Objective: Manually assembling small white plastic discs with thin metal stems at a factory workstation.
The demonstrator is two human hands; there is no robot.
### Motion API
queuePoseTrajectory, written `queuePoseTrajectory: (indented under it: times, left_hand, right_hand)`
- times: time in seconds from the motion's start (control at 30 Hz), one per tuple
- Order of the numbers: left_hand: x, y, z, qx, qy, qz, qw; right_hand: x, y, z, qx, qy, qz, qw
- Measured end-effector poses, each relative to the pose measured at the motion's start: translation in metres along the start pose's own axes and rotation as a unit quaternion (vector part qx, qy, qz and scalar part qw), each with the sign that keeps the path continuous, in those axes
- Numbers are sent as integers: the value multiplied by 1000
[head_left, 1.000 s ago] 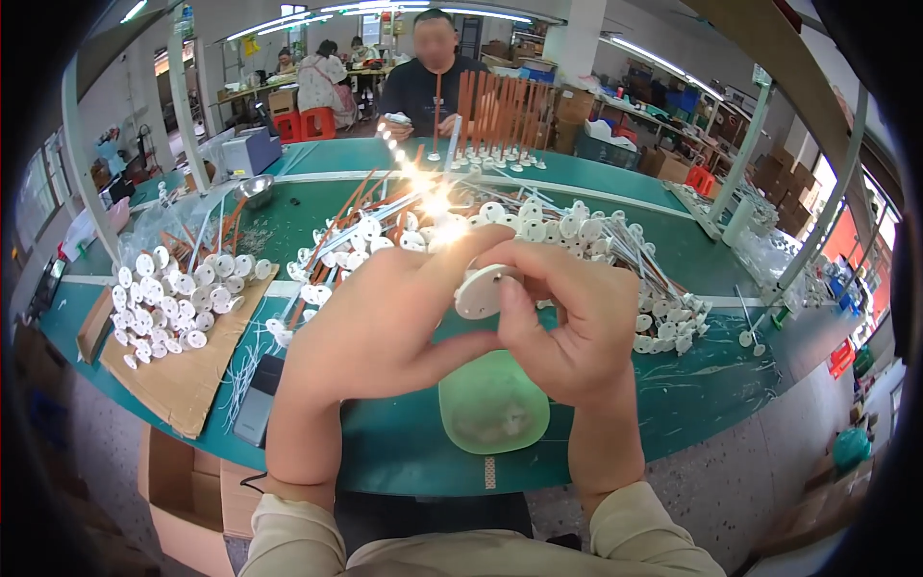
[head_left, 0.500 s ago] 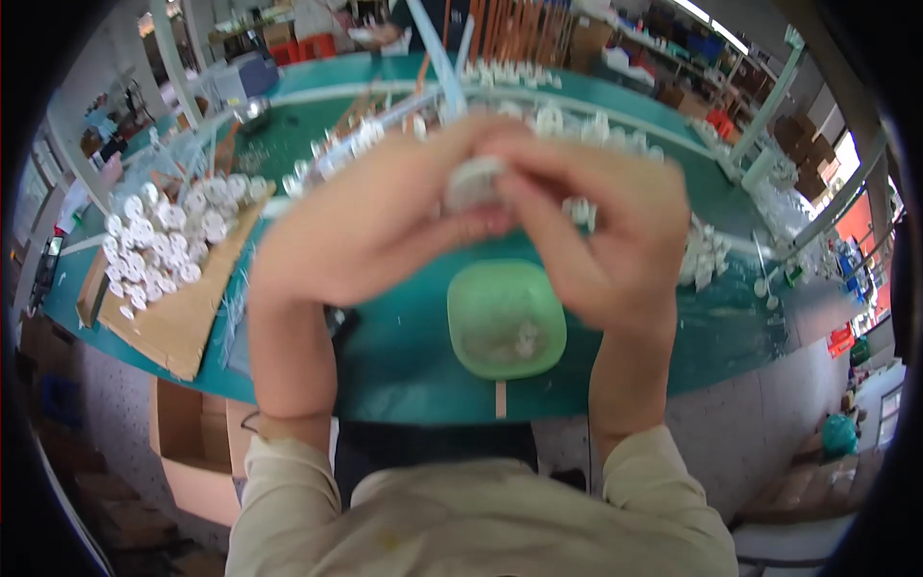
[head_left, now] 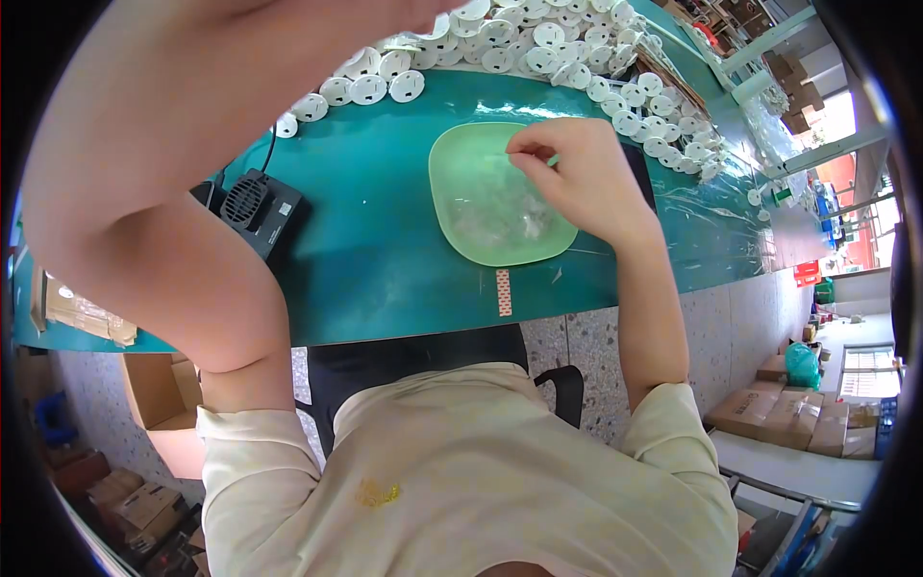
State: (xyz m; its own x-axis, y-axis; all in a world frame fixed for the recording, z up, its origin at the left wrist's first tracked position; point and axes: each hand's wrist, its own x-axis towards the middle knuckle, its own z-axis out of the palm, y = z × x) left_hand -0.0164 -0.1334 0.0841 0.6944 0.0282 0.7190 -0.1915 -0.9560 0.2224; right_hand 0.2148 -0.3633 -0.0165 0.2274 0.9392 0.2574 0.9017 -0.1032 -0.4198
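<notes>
My right hand (head_left: 584,181) hovers over the right side of a light green plastic bowl (head_left: 457,154), thumb and fingertips pinched together. Whatever is between those fingertips, if anything, is too small to make out. Inside the bowl lie small pale, translucent bits (head_left: 524,219), blurred. My left arm reaches up across the left of the view. Of my left hand (head_left: 409,17) only part shows at the upper edge, beside the white discs; its grip is cut off by the frame.
Many white slotted discs (head_left: 406,87) lie across the far side of the green table (head_left: 375,250). A black device with a round grille (head_left: 260,207) and cable sits on the left. A perforated strip (head_left: 504,292) lies before the bowl. A black chair (head_left: 413,356) stands at the table's edge.
My hands have parted from around a white round piece. The left moved up toward the top edge; the right came down over the bowl. The view has tilted lower and nearer.
</notes>
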Motion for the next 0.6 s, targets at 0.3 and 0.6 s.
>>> queuePoseTrajectory:
  times: [0.3,0.6]
  left_hand:
    - [29,99,48,-22,54,5,998]
    - [27,93,36,-25,93,10,995]
  right_hand:
    - [13,23,36,-5,-19,73,997]
    - [16,14,37,11,-37,77,996]
